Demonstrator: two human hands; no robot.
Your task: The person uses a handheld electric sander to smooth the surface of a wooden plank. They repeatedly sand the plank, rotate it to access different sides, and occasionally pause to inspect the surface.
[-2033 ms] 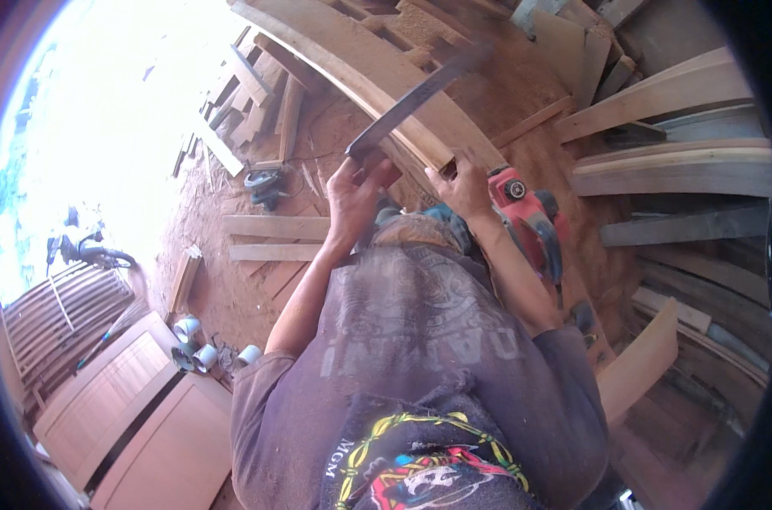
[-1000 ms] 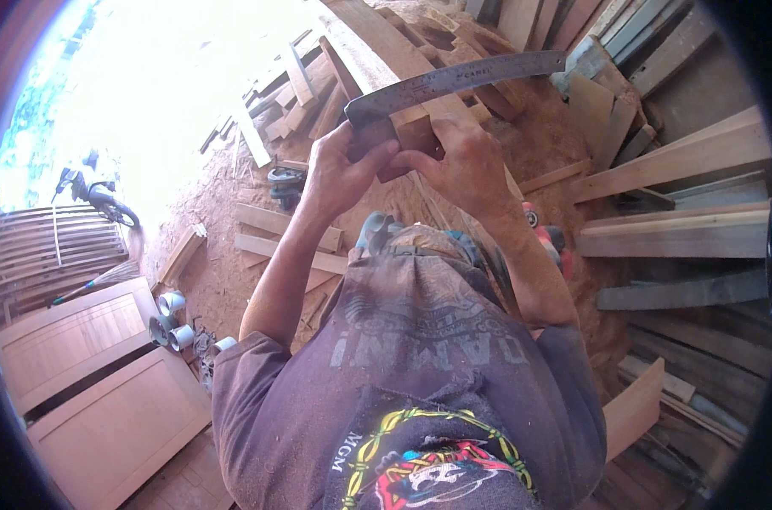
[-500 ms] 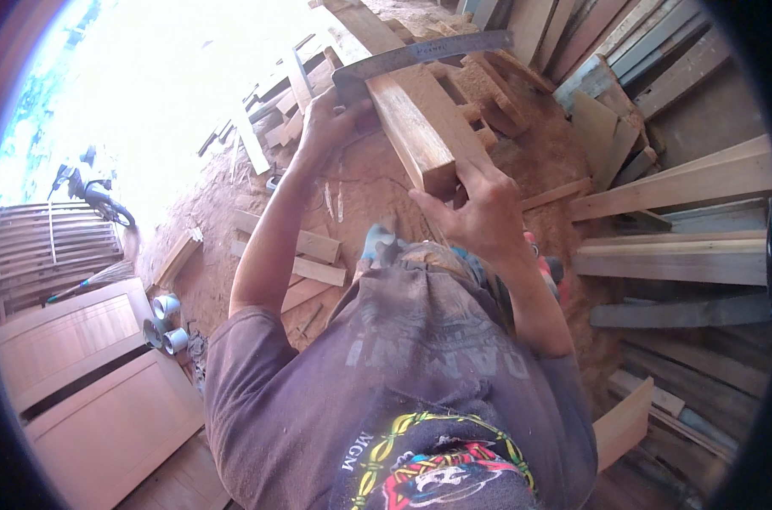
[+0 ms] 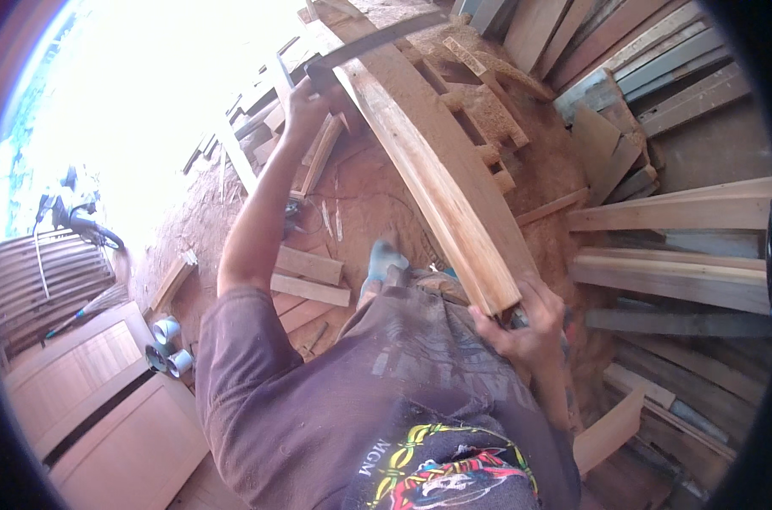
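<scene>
While I stand over the red dirt floor (image 4: 377, 195), the long plank (image 4: 437, 178) runs from my belly up toward twelve o'clock, its near end at about four o'clock from centre. My right hand (image 4: 526, 327) is closed around that near end, fingers wrapped under the edge. My left hand (image 4: 305, 93), up at eleven o'clock, is clenched on the handle of a dark curved blade (image 4: 377, 38) that lies across the plank's far end. Stacked boards (image 4: 675, 212) fill the three o'clock side; offcuts (image 4: 309, 276) lie near my foot, and small white pots (image 4: 166, 344) sit at eight o'clock.

I judge the blade could skid off the narrow edge if I press at a slant, and the plank could twist, since only one hand steadies it.

Against half a second ago, my left arm is stretched further out and my right has dropped from open air onto the plank end
</scene>
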